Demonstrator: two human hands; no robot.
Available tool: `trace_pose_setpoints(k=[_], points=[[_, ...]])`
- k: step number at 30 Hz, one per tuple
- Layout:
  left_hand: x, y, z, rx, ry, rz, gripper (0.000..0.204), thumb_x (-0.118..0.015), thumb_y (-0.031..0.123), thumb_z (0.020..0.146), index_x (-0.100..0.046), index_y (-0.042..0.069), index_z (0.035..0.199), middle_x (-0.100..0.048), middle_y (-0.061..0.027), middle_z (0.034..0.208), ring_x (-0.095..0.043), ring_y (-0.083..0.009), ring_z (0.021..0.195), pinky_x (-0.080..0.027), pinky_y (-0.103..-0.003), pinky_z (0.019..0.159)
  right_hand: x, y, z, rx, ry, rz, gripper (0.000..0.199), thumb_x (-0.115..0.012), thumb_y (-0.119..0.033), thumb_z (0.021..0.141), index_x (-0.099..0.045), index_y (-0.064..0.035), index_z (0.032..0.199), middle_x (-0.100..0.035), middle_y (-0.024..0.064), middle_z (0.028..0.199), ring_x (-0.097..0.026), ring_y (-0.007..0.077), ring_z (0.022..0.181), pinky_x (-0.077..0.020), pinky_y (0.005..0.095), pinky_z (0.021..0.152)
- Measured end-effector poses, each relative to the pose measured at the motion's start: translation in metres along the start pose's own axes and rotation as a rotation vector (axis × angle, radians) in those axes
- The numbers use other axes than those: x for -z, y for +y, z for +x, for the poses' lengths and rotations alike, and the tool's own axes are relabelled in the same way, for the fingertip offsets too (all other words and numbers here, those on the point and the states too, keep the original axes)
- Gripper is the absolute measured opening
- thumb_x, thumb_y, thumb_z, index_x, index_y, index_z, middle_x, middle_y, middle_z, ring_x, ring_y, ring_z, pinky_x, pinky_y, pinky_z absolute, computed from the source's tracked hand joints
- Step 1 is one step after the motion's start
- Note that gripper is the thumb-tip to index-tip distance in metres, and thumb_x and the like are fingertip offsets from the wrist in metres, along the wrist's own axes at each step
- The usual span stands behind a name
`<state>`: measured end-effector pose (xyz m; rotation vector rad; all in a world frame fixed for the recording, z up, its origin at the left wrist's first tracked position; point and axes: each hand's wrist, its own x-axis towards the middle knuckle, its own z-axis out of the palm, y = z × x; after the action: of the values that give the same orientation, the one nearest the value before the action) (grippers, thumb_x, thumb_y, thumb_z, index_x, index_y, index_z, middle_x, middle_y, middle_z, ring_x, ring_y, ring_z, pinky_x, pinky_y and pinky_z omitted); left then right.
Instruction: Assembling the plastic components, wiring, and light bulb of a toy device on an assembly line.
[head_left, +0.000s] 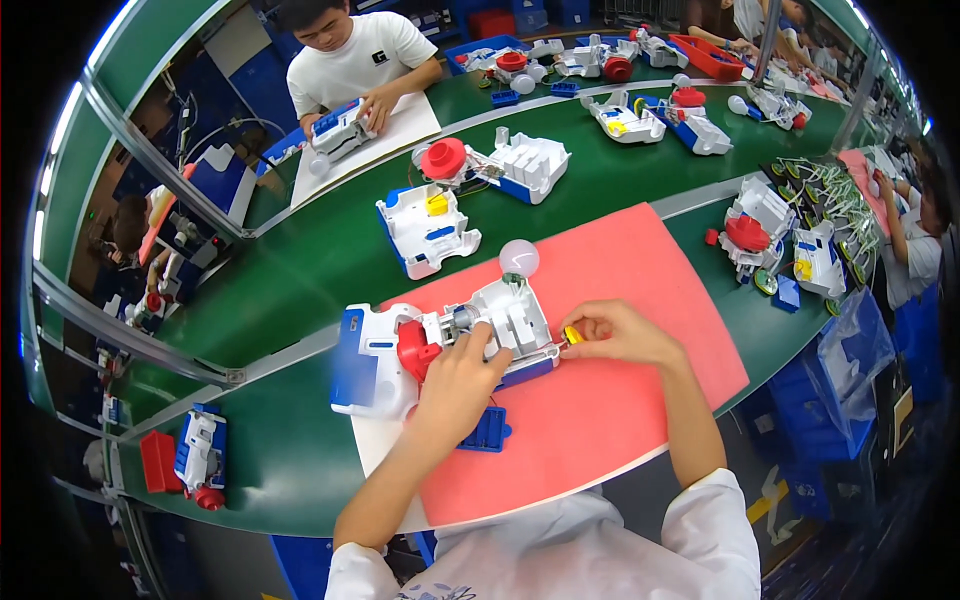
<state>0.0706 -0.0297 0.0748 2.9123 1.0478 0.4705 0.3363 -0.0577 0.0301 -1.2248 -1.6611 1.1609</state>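
Observation:
An opened white-and-blue plastic housing (510, 325) lies on a pink mat (600, 450), with grey parts and wires inside. My left hand (463, 375) lies over its left part, fingers curled down onto it. At the housing's right end, my right hand (625, 335) pinches a small yellow part (573, 335) between thumb and fingers. To the left, a red round part (415, 350) sits beside a white-and-blue shell (375, 362). A pale bulb-shaped globe (519, 258) rests at the housing's far side. Near my left wrist lies a blue battery-tray-like piece (486, 430).
Across the green conveyor (320, 275), another opened housing (428, 228) stands ahead. More parts and wired discs (800, 195) lie at the right. A red bin (160, 462) and a unit (202, 450) are at the left. A co-worker (360, 70) handles a unit opposite.

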Motion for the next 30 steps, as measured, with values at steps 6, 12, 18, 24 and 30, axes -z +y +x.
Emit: trace_pose_setpoints(k=[6,12,18,24,30], points=[[0.003,0.012,0.028,-0.013,0.061,0.101,0.044,-0.072,0.001,0.076,-0.06,0.006,0.118,-0.06,-0.0154,0.11,-0.066,-0.0319,0.097,-0.057,-0.042,0.076,0.009,0.012,-0.005,-0.014,0.02,0.109,0.028,-0.079,-0.012,0.084,-0.07,-0.0026,0.109,-0.066,0.0009,0.086,-0.058,0.0062,0.076,-0.0468,0.0223,0.067],[-0.024,0.02,0.051,0.015,-0.158,0.245,0.052,-0.066,-0.002,0.075,-0.053,-0.008,0.125,-0.063,-0.018,0.106,-0.07,-0.0303,0.089,-0.059,-0.038,0.068,0.013,0.014,-0.006,0.1,0.189,0.308,0.033,-0.077,-0.006,0.084,-0.068,0.0001,0.115,-0.07,0.005,0.099,-0.065,0.0115,0.091,-0.0529,0.0264,0.079],[-0.035,0.041,0.055,0.001,-0.099,0.257,0.052,-0.064,0.0,0.078,-0.052,-0.009,0.128,-0.061,-0.0157,0.105,-0.071,-0.0263,0.086,-0.06,-0.033,0.066,0.021,0.012,-0.007,0.117,0.18,0.13,0.034,-0.077,-0.003,0.081,-0.07,0.0001,0.114,-0.07,0.0077,0.102,-0.066,0.0141,0.09,-0.0535,0.0275,0.079],[-0.04,0.06,0.063,-0.026,-0.148,0.332,0.073,-0.062,-0.001,0.08,-0.039,0.008,0.15,-0.051,-0.036,0.128,-0.072,-0.0319,0.088,-0.06,-0.031,0.063,0.043,0.018,-0.023,0.15,0.206,0.015,0.032,-0.077,-0.005,0.082,-0.07,-0.0003,0.113,-0.07,0.0094,0.1,-0.065,0.0151,0.086,-0.0533,0.0275,0.074],[-0.036,0.065,0.062,0.004,-0.174,0.102,0.081,-0.061,-0.003,0.081,-0.036,0.02,0.154,-0.035,-0.0425,0.143,-0.069,-0.0383,0.099,-0.06,-0.039,0.07,0.066,0.029,-0.039,0.078,0.197,-0.152,0.03,-0.074,0.0,0.082,-0.071,0.0,0.112,-0.071,0.0095,0.102,-0.068,0.0162,0.087,-0.0548,0.027,0.073]])
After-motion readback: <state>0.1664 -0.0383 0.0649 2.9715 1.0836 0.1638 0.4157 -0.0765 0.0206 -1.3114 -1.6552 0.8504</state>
